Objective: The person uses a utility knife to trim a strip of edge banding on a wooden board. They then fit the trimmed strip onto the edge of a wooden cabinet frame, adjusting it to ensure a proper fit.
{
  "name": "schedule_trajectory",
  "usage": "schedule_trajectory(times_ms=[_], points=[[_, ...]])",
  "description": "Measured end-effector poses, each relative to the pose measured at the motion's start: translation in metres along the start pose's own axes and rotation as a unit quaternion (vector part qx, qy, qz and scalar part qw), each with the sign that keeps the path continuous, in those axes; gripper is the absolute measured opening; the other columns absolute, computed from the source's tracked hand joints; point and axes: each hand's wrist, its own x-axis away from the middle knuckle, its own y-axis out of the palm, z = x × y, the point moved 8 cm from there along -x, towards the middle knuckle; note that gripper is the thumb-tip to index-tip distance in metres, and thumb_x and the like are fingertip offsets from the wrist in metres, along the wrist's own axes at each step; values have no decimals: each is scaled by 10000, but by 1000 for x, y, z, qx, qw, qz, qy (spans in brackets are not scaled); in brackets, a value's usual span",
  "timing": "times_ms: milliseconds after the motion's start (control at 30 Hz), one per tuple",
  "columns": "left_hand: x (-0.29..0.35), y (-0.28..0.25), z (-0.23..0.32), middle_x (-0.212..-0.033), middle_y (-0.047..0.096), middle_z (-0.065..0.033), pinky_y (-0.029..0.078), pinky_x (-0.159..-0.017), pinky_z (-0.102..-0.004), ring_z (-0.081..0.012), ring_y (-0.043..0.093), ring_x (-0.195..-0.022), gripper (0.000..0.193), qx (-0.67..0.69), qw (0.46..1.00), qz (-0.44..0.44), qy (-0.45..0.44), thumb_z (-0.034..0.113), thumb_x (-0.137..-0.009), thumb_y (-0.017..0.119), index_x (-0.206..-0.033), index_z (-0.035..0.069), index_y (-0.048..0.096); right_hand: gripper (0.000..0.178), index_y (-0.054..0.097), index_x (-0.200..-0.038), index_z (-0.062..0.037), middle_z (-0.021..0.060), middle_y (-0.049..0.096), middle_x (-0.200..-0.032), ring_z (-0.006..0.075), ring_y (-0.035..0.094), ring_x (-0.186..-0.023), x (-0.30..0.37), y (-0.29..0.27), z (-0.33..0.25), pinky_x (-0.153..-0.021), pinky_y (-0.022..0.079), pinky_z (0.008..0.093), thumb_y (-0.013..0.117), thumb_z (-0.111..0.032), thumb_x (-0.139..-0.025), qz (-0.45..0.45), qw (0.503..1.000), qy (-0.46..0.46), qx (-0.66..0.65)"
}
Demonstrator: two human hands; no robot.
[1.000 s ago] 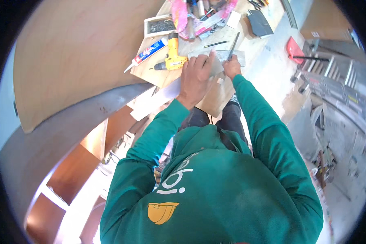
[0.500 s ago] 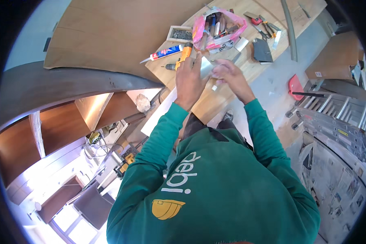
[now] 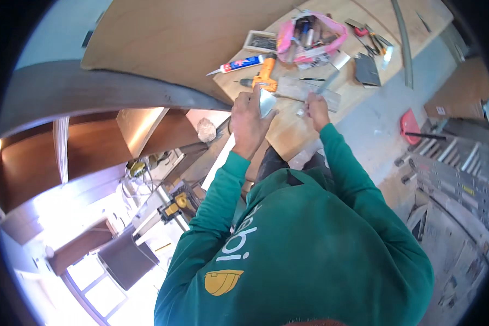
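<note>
My left hand (image 3: 248, 126) holds a shiny, silvery-white flat piece (image 3: 267, 102) between thumb and fingers, above the near edge of the wooden worktop (image 3: 288, 135). To its right, my right hand (image 3: 318, 113) is closed, fingertips pinched together; what they grip is hidden. A small whitish piece (image 3: 300, 113) shows beside those fingertips, and whether they hold it I cannot tell. Just beyond the hands lie a greyish flat strip (image 3: 296, 88) and a dark pencil-like stick (image 3: 312, 79). An orange cordless drill (image 3: 266, 73) rests past my left fingertips.
Farther back are a sealant cartridge (image 3: 242, 63), a small box of screws (image 3: 262, 41), a pink bag of tools (image 3: 312, 54), pliers (image 3: 375, 41) and a dark sheet (image 3: 367, 70). A folded ladder (image 3: 456, 163) and red dustpan (image 3: 410, 126) are at right, brown shelving (image 3: 87, 146) at left.
My hands have moved apart; the right has come down and away from the silvery piece, which stays in my left. The view has shifted, and the greyish strip now shows.
</note>
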Motion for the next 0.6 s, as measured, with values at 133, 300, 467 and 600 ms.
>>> schedule_trajectory(times_ms=[133, 300, 467, 600], points=[[-4, -41, 6, -1068, 548, -159, 511, -830, -469, -359, 589, -981, 832, 20, 997, 72, -4, 251, -710, 912, -1421, -9, 564, 326, 610, -1204, -73, 4, 618, -935, 99, 632, -834, 119, 51, -155, -707, 518, 255, 622, -360, -1051, -244, 965, -91, -39], [-26, -68, 30, -1075, 564, -156, 535, -824, -458, -355, 617, -993, 809, 69, 991, 114, 5, 221, -722, 897, -1430, 14, 567, 237, 642, -1132, -26, -7, 623, -939, 74, 612, -842, 191, 81, -265, -711, 500, 243, 730, -186, -979, -296, 909, -282, 85], [-42, -104, 54, -1099, 577, -123, 590, -757, -429, -318, 681, -952, 827, 65, 987, 143, 30, 258, -704, 906, -1440, 59, 587, 236, 682, -916, 20, 27, 655, -751, 82, 581, -671, 196, 86, -298, -629, 492, 275, 696, -201, -998, -292, 891, -319, 139], [-49, -118, 58, -1089, 575, -107, 590, -743, -417, -296, 690, -897, 819, 97, 985, 135, 33, 265, -719, 900, -1445, 58, 584, 242, 677, -957, -1, 34, 668, -779, 87, 598, -688, 193, 81, -308, -649, 502, 257, 611, -211, -1057, -310, 909, -267, 86]])
